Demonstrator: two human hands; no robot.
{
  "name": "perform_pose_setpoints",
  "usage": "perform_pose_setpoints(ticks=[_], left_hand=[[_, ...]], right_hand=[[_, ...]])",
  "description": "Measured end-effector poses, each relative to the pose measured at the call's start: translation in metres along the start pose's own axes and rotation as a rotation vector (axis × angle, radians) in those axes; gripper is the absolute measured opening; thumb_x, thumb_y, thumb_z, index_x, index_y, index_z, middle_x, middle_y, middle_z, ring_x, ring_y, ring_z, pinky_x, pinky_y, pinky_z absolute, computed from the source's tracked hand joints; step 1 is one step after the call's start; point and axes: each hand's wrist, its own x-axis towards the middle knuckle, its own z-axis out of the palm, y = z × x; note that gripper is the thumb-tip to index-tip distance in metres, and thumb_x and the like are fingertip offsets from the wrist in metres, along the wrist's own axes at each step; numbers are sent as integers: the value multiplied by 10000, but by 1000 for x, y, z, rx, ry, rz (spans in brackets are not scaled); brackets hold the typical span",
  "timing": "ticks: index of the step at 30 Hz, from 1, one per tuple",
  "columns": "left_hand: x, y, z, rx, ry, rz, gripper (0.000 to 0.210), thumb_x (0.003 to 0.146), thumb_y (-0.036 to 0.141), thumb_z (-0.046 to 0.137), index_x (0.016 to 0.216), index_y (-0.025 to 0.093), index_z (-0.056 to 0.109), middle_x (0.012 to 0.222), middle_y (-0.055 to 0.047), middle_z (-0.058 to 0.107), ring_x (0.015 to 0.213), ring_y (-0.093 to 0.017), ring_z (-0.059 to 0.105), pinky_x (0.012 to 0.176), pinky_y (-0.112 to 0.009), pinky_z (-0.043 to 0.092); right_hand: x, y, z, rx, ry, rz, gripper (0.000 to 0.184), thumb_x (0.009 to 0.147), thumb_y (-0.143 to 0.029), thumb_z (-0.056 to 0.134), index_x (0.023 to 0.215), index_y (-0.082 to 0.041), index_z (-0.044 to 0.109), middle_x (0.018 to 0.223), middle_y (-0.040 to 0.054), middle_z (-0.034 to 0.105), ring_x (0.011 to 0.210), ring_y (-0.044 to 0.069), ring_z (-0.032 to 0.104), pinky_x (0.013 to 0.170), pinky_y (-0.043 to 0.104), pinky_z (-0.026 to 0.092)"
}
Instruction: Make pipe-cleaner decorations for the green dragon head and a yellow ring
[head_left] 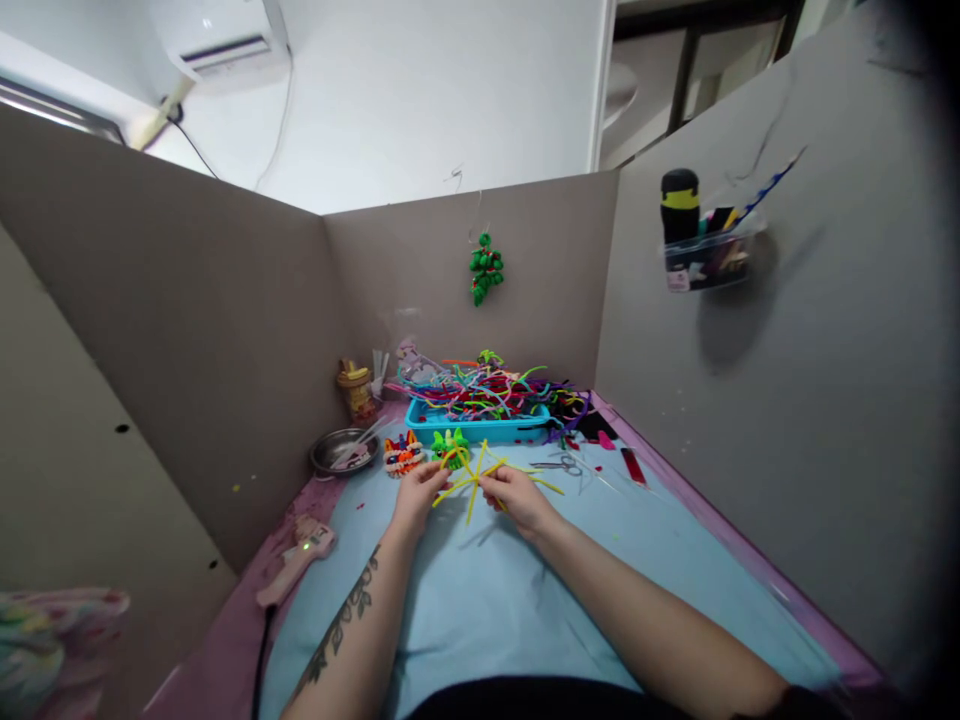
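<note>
Yellow pipe cleaners (pixel 475 478), crossed in a star shape with several arms spreading outward, are held up over the light blue cloth. My left hand (pixel 421 490) pinches one arm of the star on its left side. Close to the centre, my right hand (pixel 514 496) grips it from the right with curled fingers. Just behind my left hand sit an orange, white and blue pipe-cleaner figure (pixel 403 455) and a bright green one (pixel 450 446). The green figure is partly covered by the yellow strands.
A blue tray (pixel 480 430) heaped with coloured pipe cleaners stands at the back. Scissors (pixel 561 464) and a red comb-like item (pixel 633 466) lie right. Left are a metal bowl (pixel 345 452) and a pink glue gun (pixel 297 562) with a cord. Grey partitions (pixel 480 330) surround the table.
</note>
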Motion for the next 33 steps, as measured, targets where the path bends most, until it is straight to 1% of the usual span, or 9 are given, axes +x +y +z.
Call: perform_pose_setpoints(ticks=[3, 7, 9, 15, 19, 23, 26, 29, 33], left_hand=[[-5, 0, 5, -31, -99, -55, 372, 552, 400, 746, 793, 141, 631, 712, -28, 657, 612, -144, 611, 480, -197, 368], [-8, -3, 10, -32, -213, -61, 371, 596, 442, 718, 768, 131, 612, 626, -10, 626, 530, -118, 569, 462, -191, 357], [-9, -3, 11, -44, -240, -53, 383, 608, 459, 705, 776, 128, 610, 654, -18, 632, 521, -109, 554, 467, -192, 358], [-11, 1, 11, 22, -214, 5, 406, 627, 467, 685, 840, 126, 628, 694, -26, 636, 538, -108, 545, 477, -191, 355], [-11, 0, 13, 103, -159, 91, 412, 644, 468, 659, 879, 131, 638, 739, -34, 642, 517, -94, 505, 478, -201, 372], [-9, -3, 13, 156, -141, 148, 307, 655, 408, 648, 790, 133, 631, 678, -17, 611, 531, -89, 486, 459, -180, 343], [-6, -5, 11, 146, -139, 103, 275, 663, 394, 636, 750, 135, 600, 663, -8, 585, 545, -88, 502, 432, -161, 315], [-5, -5, 9, 86, -119, 14, 338, 687, 456, 600, 815, 143, 593, 672, 0, 566, 498, -75, 494, 402, -158, 302], [-8, -4, 10, 43, -198, -62, 381, 666, 480, 627, 814, 130, 596, 661, 0, 560, 459, -69, 481, 386, -171, 313]], right_hand=[[1, -2, -6, -22, 32, -47, 219, 627, -349, 641, 583, -163, 532, 517, -27, 509, 477, 94, 415, 486, 235, 288], [2, -6, -10, -90, 140, -175, 168, 589, -270, 671, 531, -162, 557, 648, 3, 556, 643, 133, 487, 600, 250, 349], [3, -6, -10, -101, 145, -203, 158, 581, -240, 669, 503, -164, 556, 665, 6, 563, 681, 144, 497, 634, 258, 361], [3, -5, -8, -72, 80, -126, 157, 585, -239, 646, 497, -161, 542, 509, -26, 494, 540, 115, 437, 557, 254, 332], [5, 0, -8, -64, 40, -124, 155, 586, -251, 649, 513, -149, 559, 515, -25, 501, 525, 105, 425, 538, 249, 319], [8, 3, -10, -53, -4, -120, 124, 584, -242, 651, 544, -142, 588, 547, -15, 533, 543, 112, 447, 550, 251, 332], [5, 1, -12, -49, -46, -101, 101, 584, -238, 648, 574, -146, 608, 563, -16, 551, 551, 110, 454, 553, 242, 332], [-1, -4, -13, -84, -156, -26, 101, 573, -240, 649, 568, -149, 606, 524, -30, 530, 507, 90, 420, 516, 224, 302], [-8, -9, -12, -120, -285, 47, 84, 563, -228, 633, 564, -152, 596, 486, -42, 500, 464, 73, 374, 481, 214, 261]])
